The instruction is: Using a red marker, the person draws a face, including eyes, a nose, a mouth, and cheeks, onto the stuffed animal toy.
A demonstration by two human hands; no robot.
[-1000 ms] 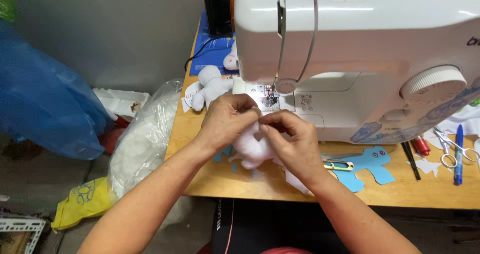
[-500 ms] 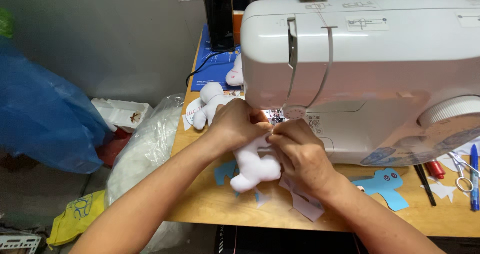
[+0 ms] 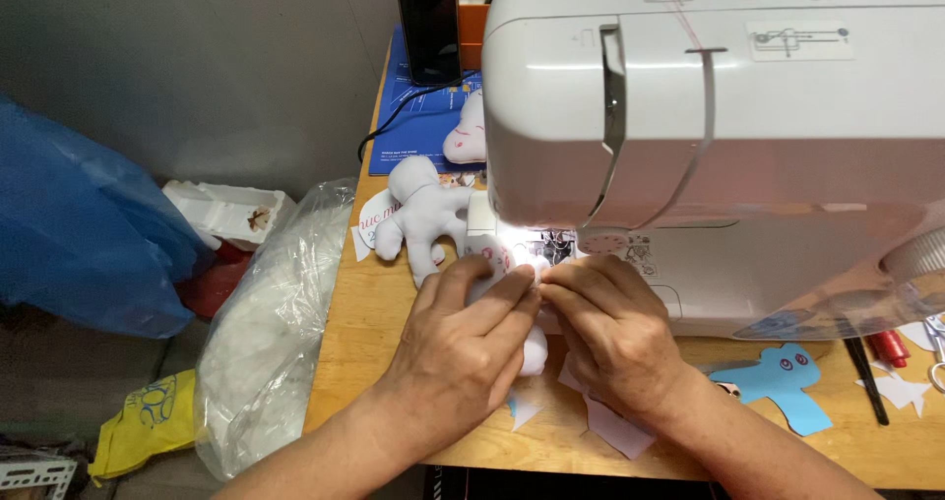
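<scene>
Shifted closer to machine vs 0.5 s ago; hands now lower in view, w/ small stuffed figure [image 3: 533, 347] tucked further under them. White fabric, mostly covered; rounded limb pokes out below left hand [image 3: 471, 347], red stitching near top. Sits on wooden table [image 3: 364, 333] edge, just in front of white sewing machine [image 3: 719, 136]. Left hand closed over figure, fingers curled. Right hand [image 3: 612, 335] pinching same figure, fingertips [image 3: 553, 281] meeting the left's.

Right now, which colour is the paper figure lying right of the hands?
Light blue, seen in the head view: the paper figure.
</scene>
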